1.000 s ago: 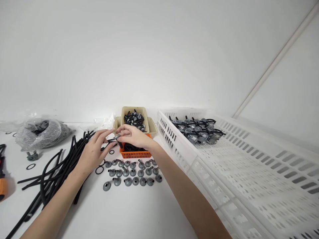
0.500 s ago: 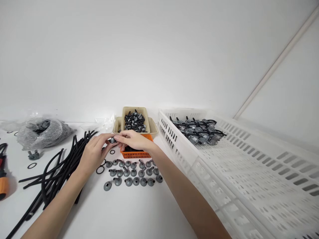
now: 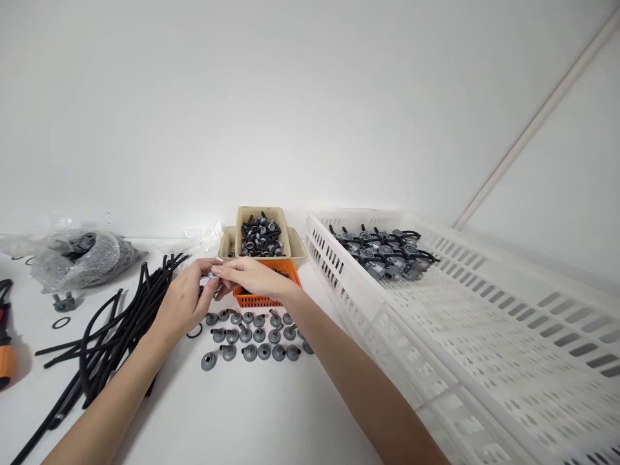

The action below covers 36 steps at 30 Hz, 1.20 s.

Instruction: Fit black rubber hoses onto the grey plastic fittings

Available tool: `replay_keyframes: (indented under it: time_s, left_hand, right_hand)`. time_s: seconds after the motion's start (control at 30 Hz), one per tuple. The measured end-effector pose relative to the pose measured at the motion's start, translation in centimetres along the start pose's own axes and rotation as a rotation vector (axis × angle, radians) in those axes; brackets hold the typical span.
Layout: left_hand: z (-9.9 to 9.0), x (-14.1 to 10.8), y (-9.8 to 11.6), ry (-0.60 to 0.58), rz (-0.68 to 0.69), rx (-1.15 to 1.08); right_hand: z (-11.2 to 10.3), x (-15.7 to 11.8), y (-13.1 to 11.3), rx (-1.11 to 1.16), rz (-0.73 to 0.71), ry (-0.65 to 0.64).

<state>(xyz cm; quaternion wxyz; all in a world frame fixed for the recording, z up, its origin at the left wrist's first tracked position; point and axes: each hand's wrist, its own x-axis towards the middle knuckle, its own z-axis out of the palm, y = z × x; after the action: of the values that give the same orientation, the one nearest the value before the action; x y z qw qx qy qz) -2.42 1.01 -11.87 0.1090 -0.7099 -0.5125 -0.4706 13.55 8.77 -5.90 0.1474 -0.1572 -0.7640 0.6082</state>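
My left hand [image 3: 184,300] and my right hand [image 3: 254,276] meet above the table, fingertips closed round a small grey fitting [image 3: 210,276]. The fingers cover most of it, so its full shape is hidden. Just behind my right hand stands an orange basket [image 3: 261,301] with dark small parts in it. Below the hands, grey round fittings [image 3: 259,335] with short spouts lie in three rows. A black rubber ring [image 3: 194,331] rests near my left wrist.
Black hoses [image 3: 121,329] are heaped on the left, near a bubble-wrap bag [image 3: 87,261] and an orange-handled tool [image 3: 7,361]. A beige bin [image 3: 287,226] of fittings stands behind the basket. On the right, a white crate [image 3: 358,284] holds hosed assemblies [image 3: 385,252].
Both hands have shifted slightly left with the small fitting. My right hand uncovers more of the orange basket, and its fingers now cover more of the fitting.
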Motion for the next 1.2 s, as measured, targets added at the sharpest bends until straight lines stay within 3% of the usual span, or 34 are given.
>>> replay_keyframes:
  time_s: [0.3,0.4,0.5,0.73,0.9,1.03,1.2]
  left_hand:
    - [0.3,0.5,0.5,-0.015,-0.144,-0.267]
    - [0.5,0.7,0.2,-0.021,-0.287,-0.405]
    - [0.9,0.7,-0.4,-0.098,-0.443,-0.597]
    - [1.6,0.8,-0.7,-0.1,-0.677,-1.021]
    - [1.7,0.7,-0.5,-0.114,-0.803,-1.094]
    - [1.8,0.6,-0.6,-0.114,-0.822,-1.069]
    - [1.8,0.7,-0.3,-0.166,-0.733,-1.025]
  right_hand:
    - [1.5,0.3,-0.3,-0.287,-0.052,0.103]
    - [1.5,0.5,0.1,-0.329,-0.073,0.134]
    - [1.4,0.7,0.6,-0.368,-0.103,0.165]
    - [1.5,0.6,0.7,-0.321,-0.105,0.201]
    - [1.8,0.4,0.4,-0.198,-0.047,0.202]
    - [1.9,0.2,-0.1,-0.148,-0.005,0.207]
    - [1.4,0.1,-0.1,0.048,0.016,0.192]
